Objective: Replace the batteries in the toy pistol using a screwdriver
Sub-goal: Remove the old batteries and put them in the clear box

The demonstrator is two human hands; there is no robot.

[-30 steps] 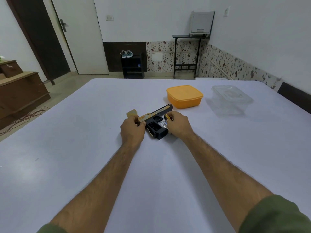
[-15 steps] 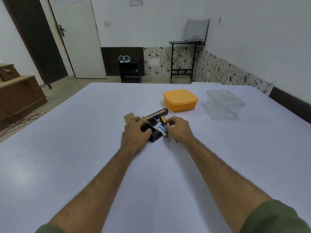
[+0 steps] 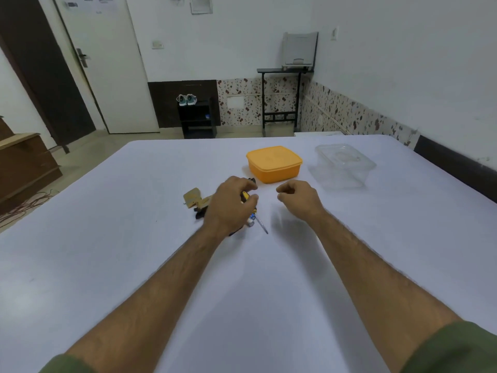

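The black and tan toy pistol [image 3: 199, 212] lies on the white table, mostly hidden under my left hand [image 3: 230, 204], which is closed over its middle. A tan cover piece [image 3: 192, 197] sits at the pistol's left end. The screwdriver [image 3: 261, 224] lies just right of the pistol; its yellow handle shows between my left fingers and its thin shaft points toward me. A small blue-and-white battery [image 3: 251, 219] rests beside the shaft. My right hand [image 3: 299, 198] hovers to the right of these, off the pistol, with its fingers curled and nothing visible in them.
An orange lidded box [image 3: 274, 163] stands just beyond my hands. A clear plastic container [image 3: 344, 164] sits to its right. The white table [image 3: 134, 238] stretches wide on all sides. Past its far edge are a door, a shoe rack and a black stand.
My right hand has let go and pulled away to the right of the pistol. My left hand has slid right over the pistol's middle. The camera has tilted up.
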